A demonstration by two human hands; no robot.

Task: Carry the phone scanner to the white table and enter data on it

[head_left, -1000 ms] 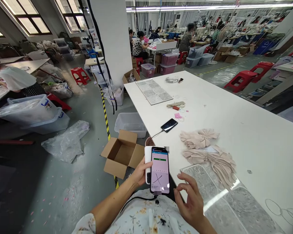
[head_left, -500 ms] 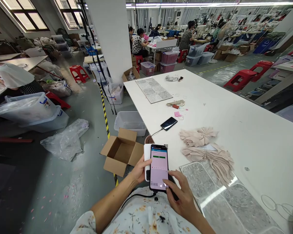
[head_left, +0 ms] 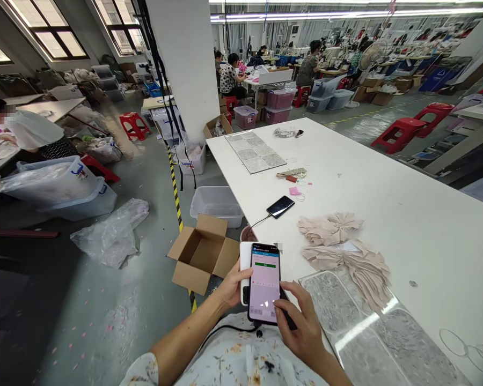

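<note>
My left hand is clamped on the black smartphone with a lit pink screen, held near me at the white table's left edge, while my loosely spread right hand thumbs its screen, the entry seemingly unfinished and the beige fabric pieces lying untouched to the right.

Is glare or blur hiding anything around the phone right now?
Head view: the phone in the left hand is sharp, its screen lit but the text too small to read; a white glare streak crosses the glossy panel beside the right hand; the windows blow out; wide-angle distortion makes the pillar lean.
</note>
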